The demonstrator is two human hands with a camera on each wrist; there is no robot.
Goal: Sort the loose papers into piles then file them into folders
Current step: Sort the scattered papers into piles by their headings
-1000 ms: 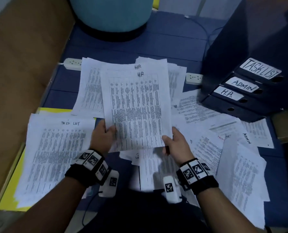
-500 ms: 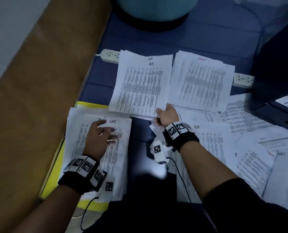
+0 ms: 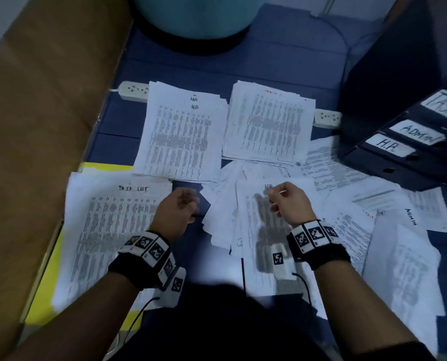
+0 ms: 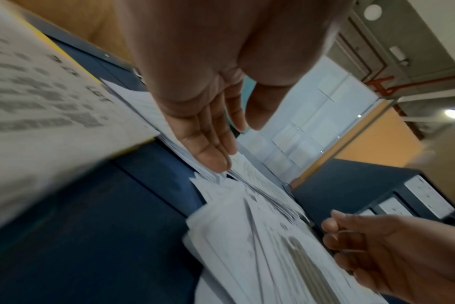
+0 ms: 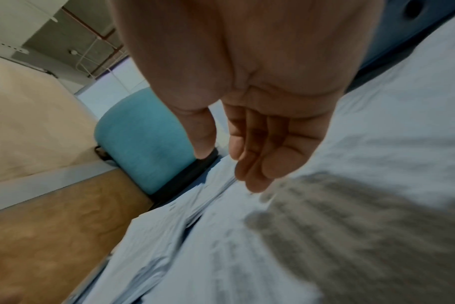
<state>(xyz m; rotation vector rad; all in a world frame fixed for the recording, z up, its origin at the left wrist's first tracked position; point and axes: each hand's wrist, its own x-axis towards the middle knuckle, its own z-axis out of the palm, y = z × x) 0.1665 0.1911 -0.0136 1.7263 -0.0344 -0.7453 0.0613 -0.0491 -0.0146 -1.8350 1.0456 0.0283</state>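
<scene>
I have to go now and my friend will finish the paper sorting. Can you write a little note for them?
Left hand: empty, fingers relaxed, just above the floor between the piles.
Right hand: empty, over the loose papers.
Done: an HR pile, a red-headed pile beside it, a TASK LIST pile at the left.
Left: sort the loose papers, whose top sheet reads HR, and the scattered sheets on the right, then file the piles into the folders.

You see matt white paper sheets [image 3: 180,142] on a smooth blue floor [image 3: 269,61], beside a wood-grain panel [image 3: 47,100].
</scene>
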